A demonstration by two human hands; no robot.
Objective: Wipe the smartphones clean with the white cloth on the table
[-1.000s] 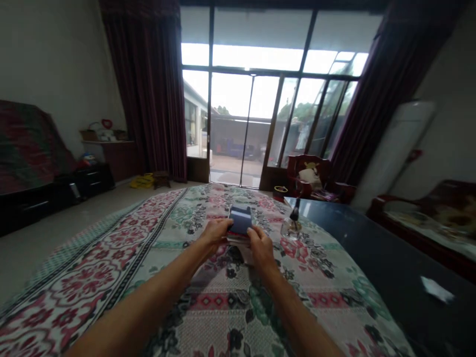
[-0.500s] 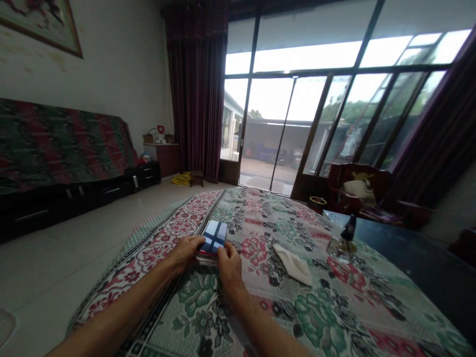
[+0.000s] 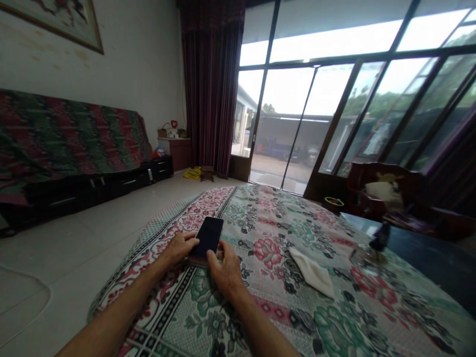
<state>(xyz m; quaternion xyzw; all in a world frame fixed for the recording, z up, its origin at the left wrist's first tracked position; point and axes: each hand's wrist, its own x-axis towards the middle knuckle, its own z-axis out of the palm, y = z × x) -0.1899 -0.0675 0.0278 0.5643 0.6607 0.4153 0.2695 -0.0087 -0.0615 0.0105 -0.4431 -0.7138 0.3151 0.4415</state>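
Smartphone [image 3: 209,237], a slim dark rectangle with a glossy black face turned up, sits between my two hands over the near left part of the table, its far end angled slightly to the right. My left hand [image 3: 182,246] has it by the left long edge, fingers bent narrowly and thumb laid on the rim. My right hand [image 3: 226,267] takes the opposite edge near the bottom corner, thumb at the face and the other fingers curled along the side. Something pale and reddish shows under the near end, too small for me to make out, and I cannot tell whether all of it rests on the table.

Beneath lies a patterned fabric tablecloth [image 3: 267,253] with pink, green and black flowers. Well apart to the right of my hands I see a small, crumpled off-white cloth [image 3: 313,271] lying flat, and beyond it a clear glass dish [image 3: 366,259] with a dark upright object [image 3: 380,238] at it, blurred in my view. A dark, shiny tabletop [image 3: 416,253] adjoins on that side.

Farther off, I see a reddish-brown wooden chair [image 3: 366,173] bearing a cream plush cushion [image 3: 385,195], and a yellow bag [image 3: 192,173] on the floor just beside a low brown stool [image 3: 207,173].
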